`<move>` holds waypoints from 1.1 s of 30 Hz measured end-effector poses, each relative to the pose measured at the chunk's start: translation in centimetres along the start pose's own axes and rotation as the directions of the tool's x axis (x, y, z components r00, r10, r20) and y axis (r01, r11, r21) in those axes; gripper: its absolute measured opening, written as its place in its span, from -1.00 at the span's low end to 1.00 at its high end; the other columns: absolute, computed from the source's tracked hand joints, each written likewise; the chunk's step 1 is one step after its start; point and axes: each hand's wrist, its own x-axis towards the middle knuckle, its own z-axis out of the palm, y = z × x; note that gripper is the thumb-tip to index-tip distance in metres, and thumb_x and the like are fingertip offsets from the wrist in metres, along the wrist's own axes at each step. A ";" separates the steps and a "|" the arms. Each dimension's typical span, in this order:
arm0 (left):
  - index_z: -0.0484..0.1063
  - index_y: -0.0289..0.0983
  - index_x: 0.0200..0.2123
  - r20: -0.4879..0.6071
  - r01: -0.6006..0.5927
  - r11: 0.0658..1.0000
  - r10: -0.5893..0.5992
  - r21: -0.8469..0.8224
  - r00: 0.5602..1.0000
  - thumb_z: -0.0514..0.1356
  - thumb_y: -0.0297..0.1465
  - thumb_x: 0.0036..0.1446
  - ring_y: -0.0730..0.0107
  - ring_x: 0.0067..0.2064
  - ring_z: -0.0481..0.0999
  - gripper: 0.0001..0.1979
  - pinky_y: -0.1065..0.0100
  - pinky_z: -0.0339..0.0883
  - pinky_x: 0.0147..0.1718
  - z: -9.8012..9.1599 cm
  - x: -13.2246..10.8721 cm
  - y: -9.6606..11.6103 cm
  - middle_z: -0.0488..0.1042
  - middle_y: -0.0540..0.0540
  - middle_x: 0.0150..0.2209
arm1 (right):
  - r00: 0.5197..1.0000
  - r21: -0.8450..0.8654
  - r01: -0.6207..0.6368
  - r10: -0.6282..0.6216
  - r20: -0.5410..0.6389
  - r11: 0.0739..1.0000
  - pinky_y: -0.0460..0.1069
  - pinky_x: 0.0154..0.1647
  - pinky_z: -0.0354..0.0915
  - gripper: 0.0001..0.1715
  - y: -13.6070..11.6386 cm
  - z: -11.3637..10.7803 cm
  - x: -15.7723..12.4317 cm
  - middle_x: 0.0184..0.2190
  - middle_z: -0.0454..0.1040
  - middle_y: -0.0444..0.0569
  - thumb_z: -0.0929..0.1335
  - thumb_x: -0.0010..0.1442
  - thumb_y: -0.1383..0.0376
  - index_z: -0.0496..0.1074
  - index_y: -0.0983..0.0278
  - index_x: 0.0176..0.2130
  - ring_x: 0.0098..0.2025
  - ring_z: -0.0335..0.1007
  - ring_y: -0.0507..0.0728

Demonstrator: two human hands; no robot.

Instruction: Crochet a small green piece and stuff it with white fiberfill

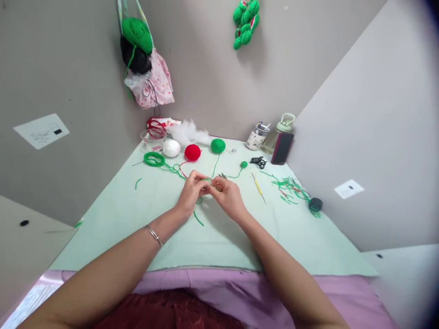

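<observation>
Both hands meet above the middle of the table, fingertips nearly touching. My left hand (191,194) is closed in a pinch on green yarn, and my right hand (227,195) pinches close beside it; the small piece between them is mostly hidden by the fingers. Something white (207,196) shows just under the fingertips. Loose green strands run from the hands to a green yarn coil (154,159) at the left. A red yarn ball (192,152), a white ball (171,148) and a green yarn ball (218,145) sit beyond the hands.
White stuffing (189,133) and a clear bowl (153,140) lie at the back. To the right are a yellow-handled hook (258,186), a black clip (258,162), a phone (282,148), a bottle (273,137), a pen cup (256,138), green scraps (290,186) and a black roll (315,204).
</observation>
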 end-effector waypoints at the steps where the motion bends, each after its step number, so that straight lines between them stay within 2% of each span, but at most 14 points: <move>1: 0.33 -0.21 -0.31 0.018 0.004 1.000 -0.004 -0.011 1.000 0.35 -0.37 0.04 0.44 -0.28 0.58 -0.77 0.39 0.50 -0.25 0.0 -0.1 0.1 0.52 0.05 -0.33 | 1.000 0.021 -0.011 0.011 0.001 1.000 -0.04 -0.45 -0.05 -0.74 0.3 -0.1 0.2 -0.65 0.16 -0.27 0.39 0.13 0.12 0.32 0.18 -0.47 -0.54 0.00 0.02; 3: 0.35 -0.20 -0.25 0.057 0.011 1.000 -0.009 -0.026 0.998 0.38 -0.33 0.07 0.41 -0.24 0.62 -0.73 0.32 0.53 -0.14 0.1 -0.2 0.2 0.53 0.05 -0.31 | 0.999 0.068 -0.029 0.028 0.017 0.997 -0.04 -0.46 -0.02 -0.71 0.7 -0.4 0.6 -0.66 0.19 -0.26 0.37 0.14 0.08 0.31 0.18 -0.47 -0.56 0.02 0.02; 5: 0.35 -0.21 -0.22 0.086 0.016 0.999 -0.013 -0.029 0.996 0.41 -0.32 0.06 0.40 -0.25 0.64 -0.69 0.26 0.55 -0.09 0.0 -0.1 0.2 0.55 0.04 -0.32 | 0.999 0.110 -0.036 0.031 0.043 0.993 -0.05 -0.46 0.05 -0.69 0.9 -0.7 0.8 -0.63 0.30 -0.22 0.36 0.15 0.05 0.31 0.19 -0.46 -0.55 0.11 0.03; 9: 0.34 -0.21 -0.22 0.082 0.007 1.000 -0.006 -0.010 0.997 0.42 -0.33 0.05 0.45 -0.37 0.59 -0.67 0.32 0.53 -0.21 -0.3 0.4 -0.3 0.53 0.08 -0.42 | 0.995 0.141 -0.024 0.010 0.099 0.990 -0.04 -0.42 0.15 -0.71 0.3 -1.0 0.6 -0.54 0.47 -0.12 0.33 0.18 0.06 0.33 0.19 -0.42 -0.50 0.27 0.07; 11: 0.33 -0.21 -0.25 0.059 -0.010 1.000 0.009 0.011 0.998 0.40 -0.37 0.03 0.48 -0.44 0.55 -0.69 0.38 0.49 -0.31 -0.5 0.7 -0.6 0.50 0.10 -0.46 | 0.993 0.126 -0.003 -0.011 0.114 0.992 -0.03 -0.42 0.13 -0.77 -0.3 -0.8 0.1 -0.56 0.44 -0.15 0.33 0.19 0.12 0.36 0.20 -0.41 -0.50 0.25 0.07; 14: 0.32 -0.22 -0.30 0.032 -0.038 0.998 0.036 0.047 0.999 0.39 -0.45 -0.04 0.53 -0.51 0.47 -0.71 0.45 0.36 -0.46 -0.7 1.3 -0.7 0.51 0.09 -0.46 | 0.991 0.091 0.031 -0.043 0.126 0.995 -0.03 -0.44 0.04 -0.82 -0.9 -0.2 -0.7 -0.64 0.29 -0.23 0.34 0.19 0.22 0.39 0.21 -0.44 -0.55 0.11 0.04; 18: 0.29 -0.21 -0.29 0.009 -0.052 0.996 0.052 0.067 0.999 0.36 -0.48 -0.06 0.52 -0.52 0.47 -0.68 0.45 0.34 -0.46 -0.8 1.7 -0.6 0.55 0.08 -0.43 | 0.992 0.079 0.044 -0.053 0.112 0.996 -0.02 -0.47 -0.02 -0.78 -0.8 0.0 -0.7 -0.65 0.23 -0.23 0.37 0.20 0.20 0.45 0.21 -0.46 -0.57 0.02 0.03; 20: 0.27 -0.20 -0.26 0.003 -0.050 0.997 0.050 0.064 0.999 0.36 -0.45 -0.03 0.50 -0.50 0.50 -0.67 0.42 0.37 -0.42 -0.8 1.6 -0.5 0.58 0.07 -0.40 | 0.995 0.076 0.062 -0.068 0.070 0.995 -0.01 -0.43 0.04 -0.78 -0.6 -0.4 -0.3 -0.57 0.33 -0.17 0.41 0.19 0.18 0.52 0.20 -0.45 -0.50 0.11 0.05; 22: 0.27 -0.20 -0.25 -0.002 -0.051 0.997 0.052 0.063 0.999 0.37 -0.43 -0.02 0.49 -0.49 0.53 -0.66 0.40 0.40 -0.39 -0.8 1.5 -0.5 0.59 0.06 -0.38 | 0.994 0.072 0.105 -0.106 0.010 0.992 0.00 -0.33 0.14 -0.80 -0.5 -1.0 0.1 -0.40 0.47 -0.07 0.46 0.15 0.16 0.56 0.18 -0.46 -0.35 0.27 0.10; 25: 0.31 -0.20 -0.23 -0.005 -0.059 0.996 0.059 0.063 0.998 0.40 -0.39 0.00 0.48 -0.47 0.56 -0.67 0.40 0.41 -0.35 -0.8 1.3 -0.3 0.55 0.09 -0.40 | 0.991 0.269 0.132 -0.135 -0.006 0.954 0.02 -0.18 0.26 -0.75 -0.7 -1.9 0.4 -0.16 0.55 0.01 0.51 0.09 0.14 0.51 0.19 -0.51 -0.12 0.39 0.16; 26: 0.32 -0.20 -0.22 -0.007 -0.062 0.996 0.062 0.062 0.998 0.40 -0.37 0.00 0.48 -0.47 0.57 -0.66 0.40 0.42 -0.34 -0.8 1.3 -0.3 0.53 0.11 -0.40 | 0.991 0.361 0.116 -0.130 0.015 0.925 0.02 -0.18 0.29 -0.70 -0.8 -2.1 0.4 -0.17 0.56 0.01 0.51 0.10 0.12 0.46 0.20 -0.52 -0.13 0.41 0.16; 28: 0.34 -0.20 -0.19 -0.009 -0.066 0.996 0.067 0.061 0.998 0.42 -0.35 0.00 0.47 -0.45 0.59 -0.64 0.39 0.42 -0.33 -0.9 1.3 -0.2 0.53 0.10 -0.38 | 0.992 0.495 0.065 -0.109 0.060 0.867 0.01 -0.30 0.28 -0.64 -1.0 -2.3 0.4 -0.25 0.56 -0.02 0.45 0.17 0.05 0.37 0.20 -0.50 -0.30 0.41 0.10; 30: 0.34 -0.20 -0.17 -0.005 -0.071 0.996 0.071 0.057 0.997 0.42 -0.34 0.01 0.46 -0.43 0.61 -0.63 0.38 0.43 -0.30 -0.9 1.2 -0.1 0.52 0.10 -0.37 | 0.996 0.501 0.026 -0.064 0.058 0.865 -0.02 -0.47 0.16 -0.66 -0.9 -2.4 0.4 -0.28 0.55 -0.08 0.39 0.22 0.00 0.35 0.18 -0.39 -0.49 0.26 0.01; 33: 0.35 -0.20 -0.16 0.015 -0.081 0.996 0.081 0.049 0.997 0.41 -0.31 0.04 0.45 -0.41 0.61 -0.64 0.36 0.45 -0.27 -0.9 1.1 0.0 0.53 0.09 -0.36 | 0.999 0.431 -0.027 0.014 0.034 0.902 -0.04 -0.52 0.05 -0.64 -0.7 -2.3 0.5 -0.28 0.53 -0.13 0.43 0.20 -0.02 0.38 0.17 -0.21 -0.56 0.11 -0.04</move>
